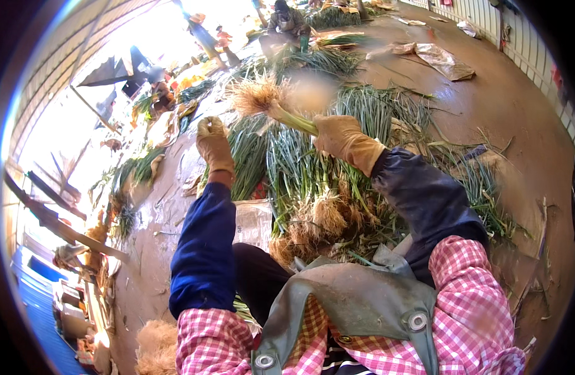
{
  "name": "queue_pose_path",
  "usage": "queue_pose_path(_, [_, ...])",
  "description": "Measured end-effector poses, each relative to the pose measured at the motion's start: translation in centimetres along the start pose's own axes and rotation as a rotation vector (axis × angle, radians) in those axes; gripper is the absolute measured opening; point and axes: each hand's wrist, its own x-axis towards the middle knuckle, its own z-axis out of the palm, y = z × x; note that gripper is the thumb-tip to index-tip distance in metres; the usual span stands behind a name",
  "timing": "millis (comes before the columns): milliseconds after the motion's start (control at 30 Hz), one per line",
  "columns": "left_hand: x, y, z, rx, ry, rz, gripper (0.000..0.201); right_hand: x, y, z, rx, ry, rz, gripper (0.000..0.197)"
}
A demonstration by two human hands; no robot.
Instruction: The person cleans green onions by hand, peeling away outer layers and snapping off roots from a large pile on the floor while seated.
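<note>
My right hand [343, 139], in a tan glove, is closed around the stalks of a bunch of spring onions [290, 119]. The bunch is held up and tilted, its bushy pale roots [256, 95] pointing left. Left of those roots, my left hand [215, 145] is raised in a similar glove. Its fingers are curled together, and what they hold, if anything, I cannot make out. Below both hands lies a large pile of spring onions [300, 156], with root clumps [328, 215] facing me and long green leaves stretching away.
A grey-green apron [356, 294] covers my lap. Pale sacking [443, 60] lies on the brown floor at the far right. Farther back, a person [288, 25] sits among more onion piles. Wooden beams [62, 228] stick out on the left. A root heap [156, 347] lies near my left side.
</note>
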Motion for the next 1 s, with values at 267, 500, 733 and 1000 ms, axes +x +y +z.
queue_pose_path(267, [-4.2, 7.9, 3.4, 0.827, -0.608, 0.684, 0.028, -0.2, -0.1, 2.6, -0.230, 0.135, -0.096, 0.012])
queue_pose_path(500, [0.4, -3.1, 2.6, 1.202, -0.455, 0.741, 0.016, -1.3, 1.5, 1.1, 0.114, -0.402, -0.064, 0.020])
queue_pose_path(733, [-6.5, 0.1, 2.7, -0.255, -0.763, -0.225, 0.023, -2.9, 8.4, -0.6, 1.434, -0.750, 0.109, 0.022])
queue_pose_path(1000, [-4.9, -4.4, 5.9, -0.214, -0.754, -0.192, 0.034, -3.9, 5.0, -1.8, 1.542, -0.751, -0.042, 0.025])
